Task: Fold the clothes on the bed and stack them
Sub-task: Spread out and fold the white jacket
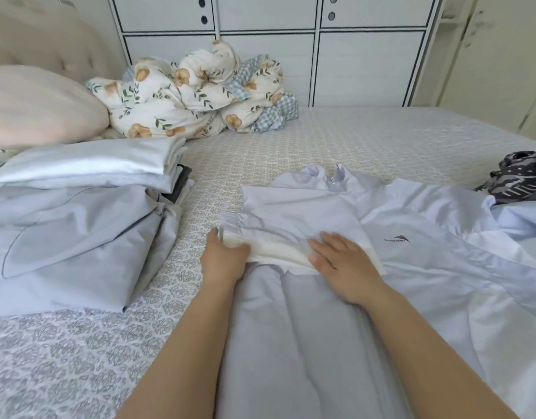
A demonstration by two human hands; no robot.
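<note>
White wardrobe doors (269, 52) close off the far side of the room, and the patterned bed (336, 140) fills everything in front of them. Near its front edge, toward the right, a pale blue jacket (411, 267) lies spread out, collar and zip pointing at the far edge. A sleeve (290, 222) with an elastic cuff is folded across the body toward the left. The left hand (222, 258) pinches the cuff end, thumb curled over the fabric; the right hand (340, 264) lies flat with straight fingers on the sleeve, pressing it down beside the small dark logo (397, 239).

To do this fold well, I would say the flat hand should hold the crease while the other draws the cuff taut, so the slippery cloth lies smooth and square to the body before the next fold.

At the left edge sits a stack of folded clothes (79, 201), already several garments high. At the right edge a dark patterned garment (520, 176) lies crumpled, apparently not yet folded. A floral duvet (197, 98) is bunched at the far edge, beside a pink pillow (39, 107) in the far left corner.
</note>
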